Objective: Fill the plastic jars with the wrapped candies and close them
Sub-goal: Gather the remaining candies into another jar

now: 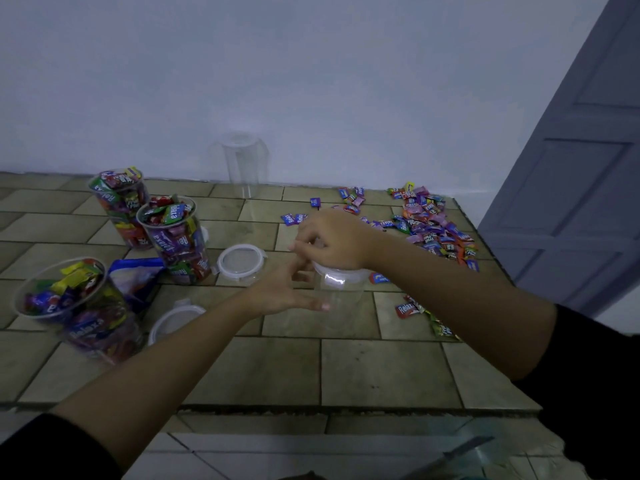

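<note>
- Head view: empty clear jar (343,299) upright at centre frame on the tiles (381,368), capped with a white-rimmed lid (341,273).
- Right hand (332,240) directly on top of the lid, fingers curled down over its left edge, apparently pinching the rim or a clip there; exact contact hidden behind the knuckles.
- Left hand (280,292) just left of the jar, fingers fairly straight and laid against the clear side, steadying rather than gripping.
- Deciding relation: lid straight beneath the right fingers, jar's long axis vertical, so removal straight up; right hand nearer the lid, left hand nearer the jar's body.
- Likely step: unclipping the lid to open this jar for filling; nothing inside yet.
- Candies (433,223) heaped at right of frame beyond the right forearm, nearer the right hand; a few strays just lower right of the jar.
- Three full jars (176,237) at left of frame, not yet capped; two loose lids (240,261) flat on the tiles between them and the left arm.
- Spare jar (246,164), clear and seemingly empty, at upper centre against the wall.
- Risk: light empty jar tipping under a sideways pull on the lid.
</note>
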